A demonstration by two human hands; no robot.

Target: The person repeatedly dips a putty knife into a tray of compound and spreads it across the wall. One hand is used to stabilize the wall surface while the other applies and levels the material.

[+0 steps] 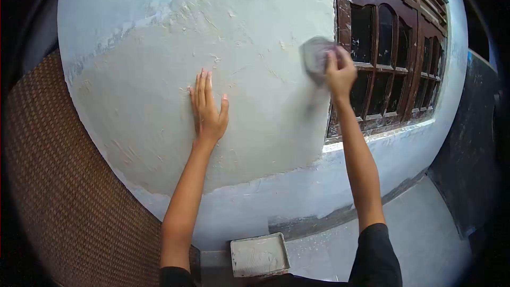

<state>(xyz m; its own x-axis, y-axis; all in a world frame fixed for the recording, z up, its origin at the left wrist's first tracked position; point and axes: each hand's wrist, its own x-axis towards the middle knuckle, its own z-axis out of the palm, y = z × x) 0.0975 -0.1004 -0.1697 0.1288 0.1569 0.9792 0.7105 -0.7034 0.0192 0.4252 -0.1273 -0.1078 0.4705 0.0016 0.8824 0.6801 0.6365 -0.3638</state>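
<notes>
My left hand [208, 109] lies flat against the grey plastered wall [159, 90], fingers together and pointing up, holding nothing. My right hand [339, 74] is raised higher and presses a grey pad, blurred by motion [314, 56], against the wall just left of the window frame. The pad looks like sandpaper or a sponge; I cannot tell which. Both arms reach up from the bottom of the view, in dark short sleeves.
A dark brown wooden window [396, 48] with several glass panes stands right of my right hand. A square tray of grey paste [259, 255] sits on the floor below. A woven brown panel [58, 180] leans at the left. A dark board [470, 149] stands at the right.
</notes>
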